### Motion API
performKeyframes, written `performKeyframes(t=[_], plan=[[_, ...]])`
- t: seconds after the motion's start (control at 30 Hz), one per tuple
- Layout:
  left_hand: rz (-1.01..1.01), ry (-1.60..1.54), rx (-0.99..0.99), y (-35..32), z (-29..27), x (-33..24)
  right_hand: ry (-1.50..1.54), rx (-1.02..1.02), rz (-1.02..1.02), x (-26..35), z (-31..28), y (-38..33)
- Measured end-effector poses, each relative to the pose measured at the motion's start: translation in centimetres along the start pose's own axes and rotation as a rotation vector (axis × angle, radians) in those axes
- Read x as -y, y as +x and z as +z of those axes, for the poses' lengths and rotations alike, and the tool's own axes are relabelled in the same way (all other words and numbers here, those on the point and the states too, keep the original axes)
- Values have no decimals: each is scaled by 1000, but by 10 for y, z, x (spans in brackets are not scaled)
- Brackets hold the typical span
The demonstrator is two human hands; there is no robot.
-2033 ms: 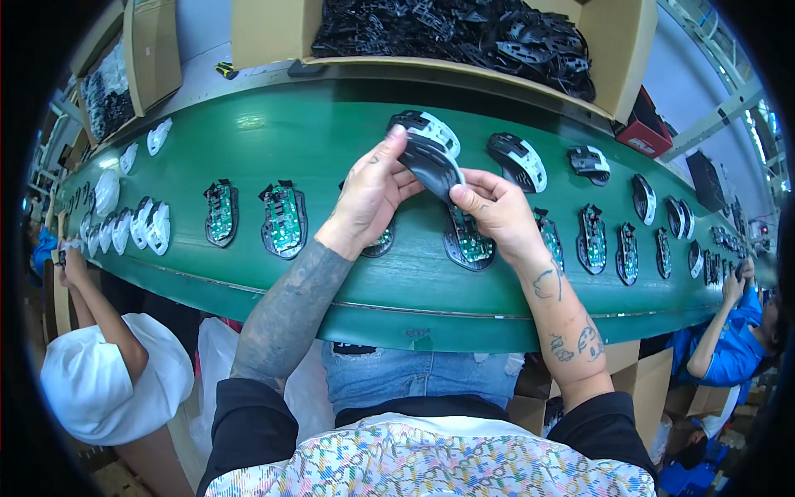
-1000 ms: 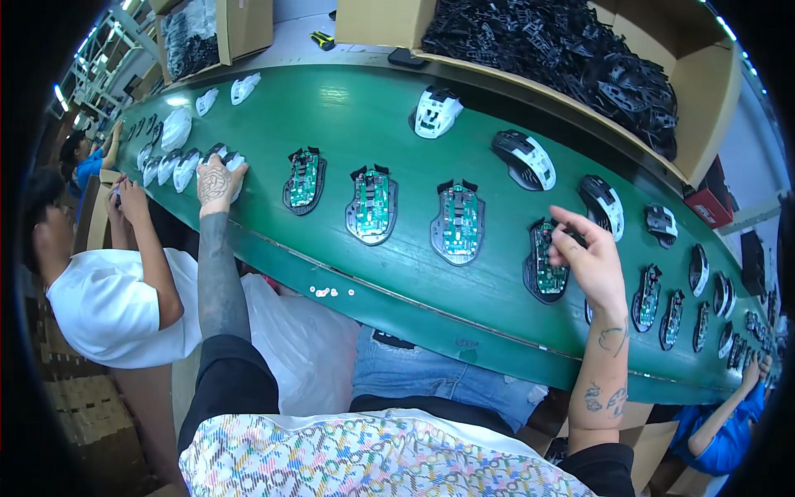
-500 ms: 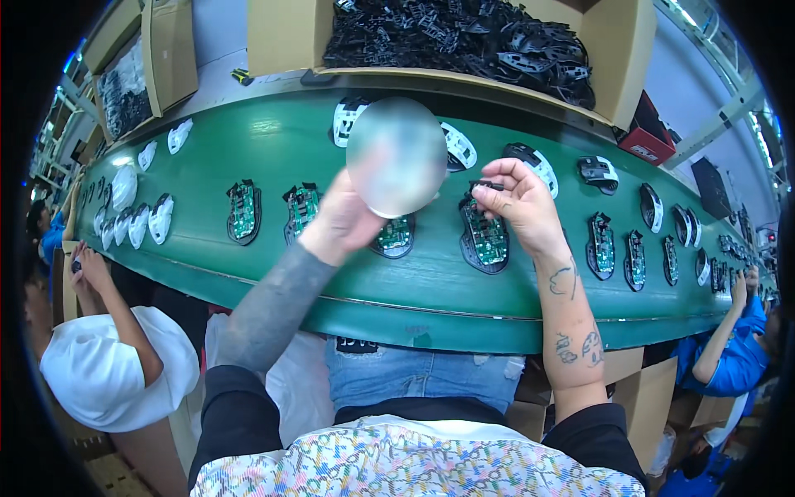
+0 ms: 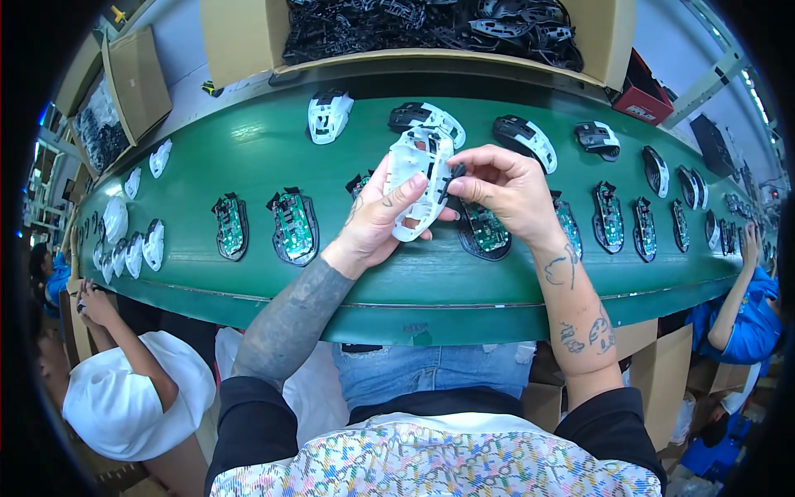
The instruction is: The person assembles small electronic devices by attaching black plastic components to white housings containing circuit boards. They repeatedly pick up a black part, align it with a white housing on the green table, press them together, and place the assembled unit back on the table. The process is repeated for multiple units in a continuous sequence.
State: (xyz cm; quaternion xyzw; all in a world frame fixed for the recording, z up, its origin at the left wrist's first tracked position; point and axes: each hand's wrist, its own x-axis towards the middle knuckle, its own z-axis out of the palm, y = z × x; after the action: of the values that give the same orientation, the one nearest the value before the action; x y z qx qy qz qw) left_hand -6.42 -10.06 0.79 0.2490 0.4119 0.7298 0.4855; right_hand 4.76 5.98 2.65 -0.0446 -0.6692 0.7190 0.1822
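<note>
Both hands are working above the green conveyor belt. Left hand is gripping a white mouse shell, thumb across its face; right hand is pinching a small black part against the shell's right edge. Shell's long axis is running near to far, slightly tilted. Beneath, a circuit-board base is lying on the belt, with more bases alongside. Beyond, a cardboard box is bordering the far edge.

green conveyor belt | mouse circuit bases | mouse shells
</note>
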Motion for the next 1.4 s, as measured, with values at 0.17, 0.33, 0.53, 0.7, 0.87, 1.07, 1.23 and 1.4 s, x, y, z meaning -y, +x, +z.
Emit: performKeyframes(t=[0.17, 0.33, 0.53, 0.7, 0.87, 1.07, 1.23, 1.4], plan=[[43, 93, -9, -4, 3, -3, 57, 26, 47, -10, -1, 3], [354, 456, -130, -1, -1, 8, 212, 104, 191, -12, 3, 4], [253, 707, -198, -4, -1, -3, -176, -25, -166, -8, 9, -1], [232, 448, -192, -4, 0, -1, -600, -133, -453, -2, 23, 0], [268, 360, -204, -3, -18, -4, -699, 27, -447, 7, 22, 16], [212, 225, -213, 1, -28, -22, -1266, -313, -576, 41, -62, 133], [239, 7, -173, 6, -37, -23, -1849, -95, -264, 45, -132, 196], [113, -75, -178, 3, -34, -26, -1891, -193, -169, 71, -106, 184]])
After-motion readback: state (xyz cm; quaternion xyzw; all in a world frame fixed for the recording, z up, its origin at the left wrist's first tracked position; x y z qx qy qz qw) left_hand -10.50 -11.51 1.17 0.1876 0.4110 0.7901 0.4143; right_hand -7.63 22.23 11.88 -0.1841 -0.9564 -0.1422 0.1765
